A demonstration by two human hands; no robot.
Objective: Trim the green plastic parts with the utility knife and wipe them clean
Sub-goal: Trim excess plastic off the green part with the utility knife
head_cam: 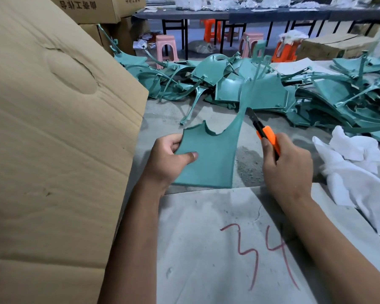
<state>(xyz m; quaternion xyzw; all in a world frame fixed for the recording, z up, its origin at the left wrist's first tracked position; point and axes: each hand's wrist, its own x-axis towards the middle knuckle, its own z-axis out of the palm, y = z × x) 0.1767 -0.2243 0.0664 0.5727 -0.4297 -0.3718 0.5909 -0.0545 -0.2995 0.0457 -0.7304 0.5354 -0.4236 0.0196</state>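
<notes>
Mid-trim, the left hand point(171, 156) pinches a green plastic part point(208, 159) above the worktop point(206, 249); the right hand point(287, 165) grips an orange knife point(264, 131) beside its edge, near white rags point(355, 172) and piled parts point(261, 88).

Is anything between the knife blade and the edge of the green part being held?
Nothing visible. The utility knife in the right hand has its blade right beside the long edge of the green part, which the left hand grips.
</notes>
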